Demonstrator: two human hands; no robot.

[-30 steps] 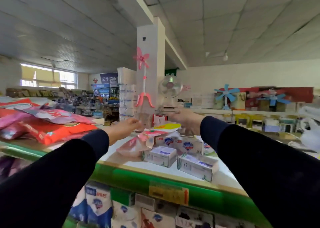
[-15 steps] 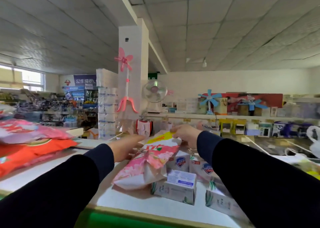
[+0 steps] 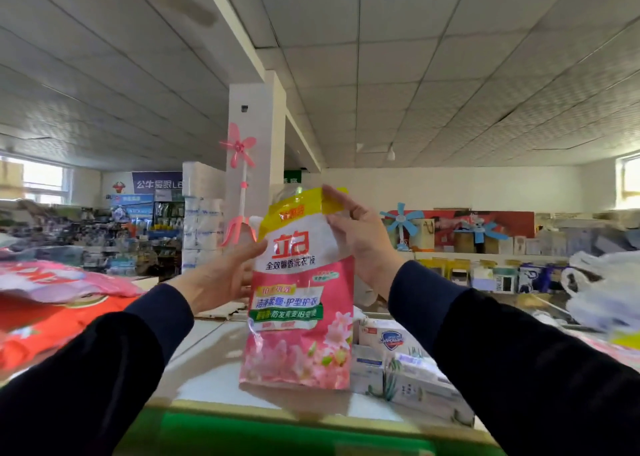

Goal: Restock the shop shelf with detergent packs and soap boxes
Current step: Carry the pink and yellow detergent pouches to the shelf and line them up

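The top of the shelf (image 3: 207, 383) in front of me is a pale, glossy surface with a green front edge. Around it is a shop room with a panelled ceiling, a white pillar (image 3: 258, 151) straight ahead, and windows at the far left and far right. A pink fan (image 3: 239, 182) on a stand leans at the pillar, and a blue fan (image 3: 401, 218) stands on the far display to the right. Red and pink bags (image 3: 52, 303) lie piled on the shelf top at my left; a white plastic bag (image 3: 602, 289) sits at my right.

My left hand (image 3: 221, 279) holds the left edge of the detergent pack (image 3: 301, 303), with the thumb pressed on the front by the white label; the other fingers are behind the pack, so I cannot tell how they curl. My right hand (image 3: 360, 234) pinches the upper right corner, the forefinger stretched up along the yellow strip, the thumb on the front.

The pack stands upright between my hands, its bottom edge just above or on the shelf top; I cannot tell which. It is pink with flowers below, white with red characters in the middle, yellow on top. Soap boxes (image 3: 398, 362) lie just beside it on the right, partly behind it.
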